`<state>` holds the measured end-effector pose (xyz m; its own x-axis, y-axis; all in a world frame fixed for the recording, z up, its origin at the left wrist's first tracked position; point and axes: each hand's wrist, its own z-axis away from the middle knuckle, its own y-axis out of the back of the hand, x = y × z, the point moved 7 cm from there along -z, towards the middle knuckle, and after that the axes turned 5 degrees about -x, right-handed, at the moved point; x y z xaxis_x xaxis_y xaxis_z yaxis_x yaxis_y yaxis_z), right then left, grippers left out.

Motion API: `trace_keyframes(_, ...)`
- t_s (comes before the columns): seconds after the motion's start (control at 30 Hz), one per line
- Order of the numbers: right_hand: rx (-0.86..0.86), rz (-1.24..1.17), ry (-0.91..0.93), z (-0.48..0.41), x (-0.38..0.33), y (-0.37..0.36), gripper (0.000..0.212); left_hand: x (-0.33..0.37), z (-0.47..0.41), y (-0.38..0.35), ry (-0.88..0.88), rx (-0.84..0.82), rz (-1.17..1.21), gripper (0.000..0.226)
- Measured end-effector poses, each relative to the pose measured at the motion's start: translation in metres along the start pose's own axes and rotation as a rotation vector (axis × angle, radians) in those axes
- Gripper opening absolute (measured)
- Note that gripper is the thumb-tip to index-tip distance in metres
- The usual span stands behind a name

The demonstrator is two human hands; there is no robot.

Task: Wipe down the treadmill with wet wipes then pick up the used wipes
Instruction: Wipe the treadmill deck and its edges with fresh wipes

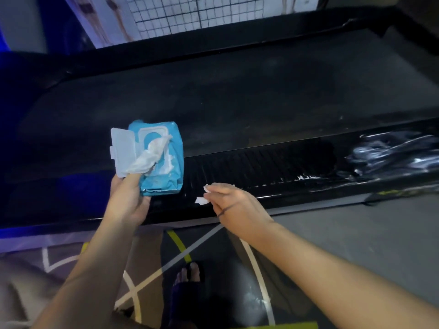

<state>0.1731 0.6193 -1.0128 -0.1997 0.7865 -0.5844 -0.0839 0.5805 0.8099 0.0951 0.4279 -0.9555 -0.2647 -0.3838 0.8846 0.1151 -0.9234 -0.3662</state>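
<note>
Count: 1 treadmill, 1 wipes pack, 2 wipes, 2 hands, 1 foot.

The treadmill is black and its long axis runs L-R across the view, climbing a bit toward the right. Its dark belt fills the middle. The ridged side rail lies along the near edge, w/ shiny wet streaks at its right end.

The left hand grips the blue wipes pack from below, thumb on top, holding it up over the belt's near-left part. The pack's long axis runs near-to-far, tilted slightly, top end pointing away from the person. Its clear lid is flipped open to the left. One wipe sticks out of the opening, twisted, running from upper right down to lower left across the lid, its end by the thumb.

The right hand is just right of the pack, over the side rail, fingers curled round a crumpled wipe — only two small white bits show past the fingers, on the hand's left side. Can't tell if the wipe touches the rail.

Below, the foot stands on a grey rug w/ white and yellow lines. Past the treadmill's far edge is a white grid panel.
</note>
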Motion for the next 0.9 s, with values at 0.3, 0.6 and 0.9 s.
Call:
trace_keyframes(0.3,0.291,0.323,-0.185,0.052,0.077,0.073,0.053,-0.044,-0.003,-0.073,0.065,-0.192,0.018,0.052)
trace_keyframes(0.6,0.432,0.364,-0.423,0.094,0.126,0.134,0.016,-0.080,0.005,-0.124,0.121,-0.301,0.009,0.043)
trace_keyframes(0.9,0.330,0.238,-0.352,0.069,0.126,0.129,0.030,-0.112,0.012,-0.135,0.156,-0.314,0.168,0.053)
